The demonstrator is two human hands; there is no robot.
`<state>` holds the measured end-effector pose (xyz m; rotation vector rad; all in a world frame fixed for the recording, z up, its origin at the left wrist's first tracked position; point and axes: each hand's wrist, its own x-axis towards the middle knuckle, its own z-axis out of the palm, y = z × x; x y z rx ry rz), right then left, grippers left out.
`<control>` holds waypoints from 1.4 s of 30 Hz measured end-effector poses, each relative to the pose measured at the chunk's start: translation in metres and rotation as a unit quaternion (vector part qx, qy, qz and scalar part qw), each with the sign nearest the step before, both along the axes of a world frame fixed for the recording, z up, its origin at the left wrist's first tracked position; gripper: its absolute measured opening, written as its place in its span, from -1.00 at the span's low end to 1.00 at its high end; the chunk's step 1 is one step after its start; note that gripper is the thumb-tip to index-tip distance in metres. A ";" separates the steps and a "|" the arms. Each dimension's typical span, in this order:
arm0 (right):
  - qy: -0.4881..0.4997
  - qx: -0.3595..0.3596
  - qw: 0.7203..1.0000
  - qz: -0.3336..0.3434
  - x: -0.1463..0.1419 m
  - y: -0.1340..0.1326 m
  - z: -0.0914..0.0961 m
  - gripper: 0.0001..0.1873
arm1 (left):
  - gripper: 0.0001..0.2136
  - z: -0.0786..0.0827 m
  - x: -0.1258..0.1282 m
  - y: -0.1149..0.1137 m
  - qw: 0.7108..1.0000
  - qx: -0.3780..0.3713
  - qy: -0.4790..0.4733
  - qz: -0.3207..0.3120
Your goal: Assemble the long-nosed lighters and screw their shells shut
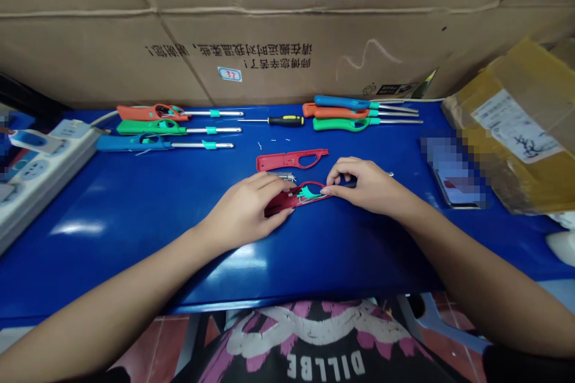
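Observation:
My left hand [251,206] grips the rear end of a red lighter shell half [281,203] on the table, fingers closed around it. A green trigger piece [308,192] and a thin pale wire lie inside that shell. My right hand [363,185] is pinched at the shell's front end; what sits between its fingertips is too small to make out. A dark rod [351,184] shows partly beneath this hand. Just beyond lies the matching red shell half [287,160], with a small clear-and-metal part [284,176] beside my left fingers.
Several long-nosed lighters lie at the back, including a blue one [130,142] at left and a green one [341,124] at right. Between them is a screwdriver [286,121]. A power strip [54,158], phone [456,173] and taped carton [516,125] flank the blue table [135,215].

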<state>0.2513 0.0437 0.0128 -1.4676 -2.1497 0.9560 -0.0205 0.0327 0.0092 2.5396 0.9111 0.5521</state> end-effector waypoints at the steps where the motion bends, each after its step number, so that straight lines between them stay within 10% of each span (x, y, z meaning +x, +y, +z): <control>1: 0.003 -0.005 1.000 0.001 0.001 0.000 0.001 -0.78 | -0.72 0.000 0.000 0.000 1.000 -0.001 -0.001 0.002; 42: -0.021 -0.068 0.997 0.019 0.033 0.007 0.019 -0.69 | -0.80 -0.010 0.004 -0.003 0.999 -0.007 -0.044 0.008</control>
